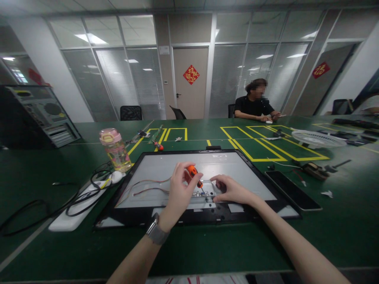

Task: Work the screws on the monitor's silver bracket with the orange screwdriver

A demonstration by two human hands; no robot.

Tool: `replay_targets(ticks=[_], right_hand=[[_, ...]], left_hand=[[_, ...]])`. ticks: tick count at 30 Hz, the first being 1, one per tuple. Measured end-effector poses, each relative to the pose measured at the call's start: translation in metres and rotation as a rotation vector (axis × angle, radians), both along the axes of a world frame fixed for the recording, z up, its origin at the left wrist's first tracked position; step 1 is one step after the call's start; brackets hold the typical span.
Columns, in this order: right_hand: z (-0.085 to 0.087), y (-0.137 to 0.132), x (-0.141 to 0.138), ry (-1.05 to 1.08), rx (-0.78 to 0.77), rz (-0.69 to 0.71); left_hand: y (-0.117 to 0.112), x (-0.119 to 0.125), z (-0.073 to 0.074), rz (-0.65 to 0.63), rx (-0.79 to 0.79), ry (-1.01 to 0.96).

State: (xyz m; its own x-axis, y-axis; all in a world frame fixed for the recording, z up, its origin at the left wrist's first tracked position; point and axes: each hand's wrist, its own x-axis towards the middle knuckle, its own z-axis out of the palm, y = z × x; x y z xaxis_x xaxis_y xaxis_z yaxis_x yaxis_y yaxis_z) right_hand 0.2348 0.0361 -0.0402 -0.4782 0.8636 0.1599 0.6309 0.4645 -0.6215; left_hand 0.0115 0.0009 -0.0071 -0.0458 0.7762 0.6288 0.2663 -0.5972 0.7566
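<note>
In the head view, my left hand (180, 187) is closed around the orange and black handle of a screwdriver (193, 171). Its shaft slants down to a small circuit board (203, 194) with connectors in a metal bracket (209, 185). My right hand (232, 190) is at the bracket's right end, thumb and index finger apart in a curve; whether it presses on the metal is hard to tell. Beneath both hands lies a flat display panel (148, 165), grey back up, in a black frame. Thin wires (151, 191) run leftward from the board area.
Left of the panel are a power strip (75, 211), black cables (71, 203) and a pink-lidded bottle (115, 148). A phone (291, 189) lies to the right. Beyond are another screwdriver (159, 146), a white fan grille (318, 138) and a seated person (254, 104). A computer case (41, 116) stands far left.
</note>
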Motion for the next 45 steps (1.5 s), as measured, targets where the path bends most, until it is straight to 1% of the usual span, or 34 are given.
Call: replay_targets(ticks=[4, 6, 9, 12, 17, 21, 25, 30, 35, 37, 40, 41, 45], right_hand=[[0.001, -0.001, 0.0, -0.002, 0.007, 0.002], [0.001, 0.0, 0.0, -0.006, 0.008, -0.001], [-0.002, 0.001, 0.001, -0.006, 0.022, -0.001], [-0.004, 0.003, 0.002, -0.002, 0.034, 0.009], [-0.005, 0.004, 0.002, 0.008, 0.032, 0.024], [-0.007, 0.005, 0.003, 0.005, 0.036, 0.022], [-0.008, 0.005, 0.004, 0.004, 0.038, 0.022], [-0.006, 0.003, 0.003, 0.011, 0.027, 0.021], [-0.005, 0.003, 0.002, 0.0, 0.036, 0.018], [-0.005, 0.004, 0.002, 0.0, 0.042, 0.022], [-0.007, 0.004, 0.003, 0.006, 0.041, 0.021], [-0.007, 0.004, 0.003, 0.007, 0.04, 0.021], [-0.005, 0.003, 0.003, 0.001, 0.032, 0.018]], left_hand=[[0.0, 0.0, 0.0, 0.055, -0.006, -0.025], [-0.001, 0.0, 0.001, 0.014, -0.022, -0.025], [-0.004, 0.0, 0.002, -0.085, -0.024, 0.063], [-0.01, 0.0, 0.003, -0.115, 0.027, 0.144], [-0.011, 0.0, 0.005, -0.075, 0.076, 0.089], [-0.008, -0.002, 0.009, -0.022, 0.111, 0.104], [-0.009, -0.004, 0.012, -0.061, 0.084, 0.073], [-0.009, -0.004, 0.011, -0.053, 0.149, 0.1], [-0.01, -0.004, 0.011, -0.101, 0.101, 0.116], [-0.01, -0.004, 0.012, -0.079, 0.116, 0.135], [-0.01, -0.004, 0.012, -0.011, 0.153, 0.151], [-0.01, -0.005, 0.012, -0.013, 0.153, 0.151], [-0.01, -0.004, 0.01, -0.119, 0.087, 0.141]])
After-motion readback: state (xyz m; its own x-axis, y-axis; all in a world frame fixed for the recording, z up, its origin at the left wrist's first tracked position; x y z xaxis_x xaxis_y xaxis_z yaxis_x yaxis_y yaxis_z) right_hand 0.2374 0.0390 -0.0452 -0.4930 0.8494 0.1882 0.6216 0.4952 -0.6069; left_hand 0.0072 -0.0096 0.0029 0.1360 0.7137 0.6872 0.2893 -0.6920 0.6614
